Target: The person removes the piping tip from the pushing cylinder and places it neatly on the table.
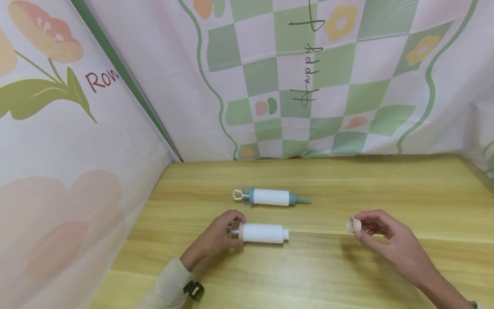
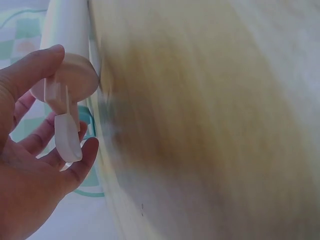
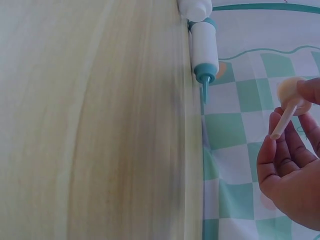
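Observation:
On the wooden table, my left hand (image 1: 220,234) grips the beige handle end of a white syringe-like tube (image 1: 264,233). That tube lies on its side, its narrow bare neck pointing right. Its white pull tab (image 2: 67,137) shows between the thumb and fingers in the left wrist view. Off to the right, my right hand (image 1: 393,242) pinches a beige nozzle cap (image 1: 353,224) between thumb and fingers, held above the table. The cap's thin spout (image 3: 284,122) points toward the palm side in the right wrist view.
Behind the white tube lies a similar syringe (image 1: 271,197) with teal ends, a white ring pull at left and a thin teal spout at right. The wooden table (image 1: 308,274) meets a checked, flower-printed cloth (image 1: 293,128) at the back and another cloth at left.

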Available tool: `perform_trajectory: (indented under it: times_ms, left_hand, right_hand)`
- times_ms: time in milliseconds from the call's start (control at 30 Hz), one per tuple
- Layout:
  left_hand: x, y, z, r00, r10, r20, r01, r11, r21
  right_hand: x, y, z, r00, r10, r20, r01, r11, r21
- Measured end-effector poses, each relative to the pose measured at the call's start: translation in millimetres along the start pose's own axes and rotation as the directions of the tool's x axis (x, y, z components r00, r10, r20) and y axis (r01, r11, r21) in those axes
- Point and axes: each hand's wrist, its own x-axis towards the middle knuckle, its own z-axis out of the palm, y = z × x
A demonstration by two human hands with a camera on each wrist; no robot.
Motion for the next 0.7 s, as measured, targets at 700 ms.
perform_trajectory:
  times_ms: [700]
  left_hand:
    - [9.9, 24.2, -9.8, 0.996, 0.092, -0.013, -0.088, 0.982, 0.165]
  right_hand:
    - [3.2, -4, 3, 1.0, -0.025, -0.006, 0.026, 0.999, 0.041]
